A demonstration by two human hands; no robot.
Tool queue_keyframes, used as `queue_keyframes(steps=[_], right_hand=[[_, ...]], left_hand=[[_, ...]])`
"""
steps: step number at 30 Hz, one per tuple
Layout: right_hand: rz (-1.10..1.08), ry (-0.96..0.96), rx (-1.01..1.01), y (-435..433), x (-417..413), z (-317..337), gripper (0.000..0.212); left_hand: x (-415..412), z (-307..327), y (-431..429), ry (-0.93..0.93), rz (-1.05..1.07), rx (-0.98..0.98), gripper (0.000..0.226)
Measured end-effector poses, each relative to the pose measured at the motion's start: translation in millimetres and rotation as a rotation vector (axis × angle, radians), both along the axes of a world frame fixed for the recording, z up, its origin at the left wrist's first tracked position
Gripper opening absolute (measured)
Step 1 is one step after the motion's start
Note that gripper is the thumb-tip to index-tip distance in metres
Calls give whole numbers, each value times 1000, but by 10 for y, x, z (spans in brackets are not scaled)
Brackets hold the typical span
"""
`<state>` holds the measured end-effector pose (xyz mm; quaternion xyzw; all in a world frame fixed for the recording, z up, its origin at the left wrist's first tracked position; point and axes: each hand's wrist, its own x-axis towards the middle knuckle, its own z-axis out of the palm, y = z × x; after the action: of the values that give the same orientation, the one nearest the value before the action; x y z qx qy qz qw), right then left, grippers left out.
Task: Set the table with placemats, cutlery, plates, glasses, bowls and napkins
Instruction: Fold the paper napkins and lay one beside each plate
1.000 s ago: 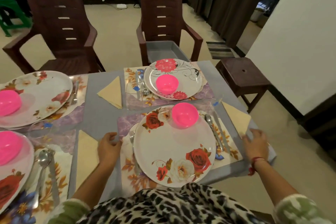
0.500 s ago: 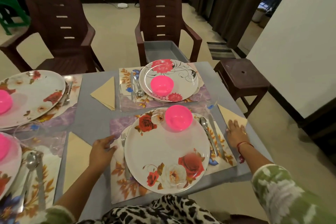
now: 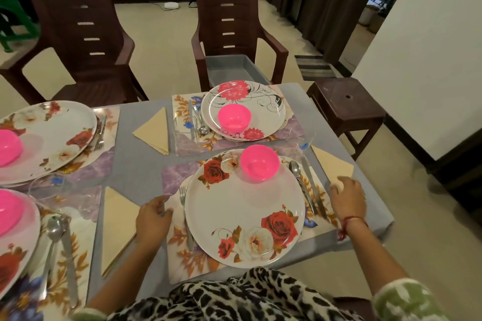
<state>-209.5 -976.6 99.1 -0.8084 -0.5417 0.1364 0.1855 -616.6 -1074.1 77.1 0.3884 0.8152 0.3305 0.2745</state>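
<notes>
In front of me a floral placemat (image 3: 187, 260) carries a rose-patterned plate (image 3: 245, 216) with a pink bowl (image 3: 259, 163) on its far edge. A fork (image 3: 186, 216) lies left of the plate; a spoon (image 3: 296, 172) and a knife (image 3: 310, 185) lie right of it. A clear glass (image 3: 303, 143) stands beyond the knife. My left hand (image 3: 154, 219) pinches the placemat's left edge with curled fingers. My right hand (image 3: 348, 198) rests with relaxed fingers on the near corner of a folded cream napkin (image 3: 331, 161), at the placemat's right edge.
The grey table (image 3: 138, 164) holds three more settings: one across (image 3: 260, 101) and two on the left, with cream napkins (image 3: 117, 227) between. Two brown chairs (image 3: 78, 34) stand beyond; one holds a grey bin (image 3: 229, 68). A brown stool (image 3: 344, 104) is at the right corner.
My right hand moved in from the table's right edge onto the napkin beside the placemat. My left hand stayed at the placemat's left edge. The view shifted slightly.
</notes>
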Motion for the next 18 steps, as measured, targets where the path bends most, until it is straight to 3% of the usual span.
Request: queue_keyframes(steps=[4,7,10,12,18], right_hand=[[-25,-63,-111,-378,-13,-143,28],[2,22,-134,-348,6,-173,27],[-41,186,-173,-260,57,-117,24],[-45,241,-195,-225,99,-78,22],[-34,213,-196,-179,165,-37,21]], left_hand=[[130,-3,-139,112,-74,23,21],[159,41,-159,115,-74,31,13],[159,69,-155,119,-38,-4,34],[184,96,-175,74,-10,4,32],[135,7,-170,-12,14,-21,38]])
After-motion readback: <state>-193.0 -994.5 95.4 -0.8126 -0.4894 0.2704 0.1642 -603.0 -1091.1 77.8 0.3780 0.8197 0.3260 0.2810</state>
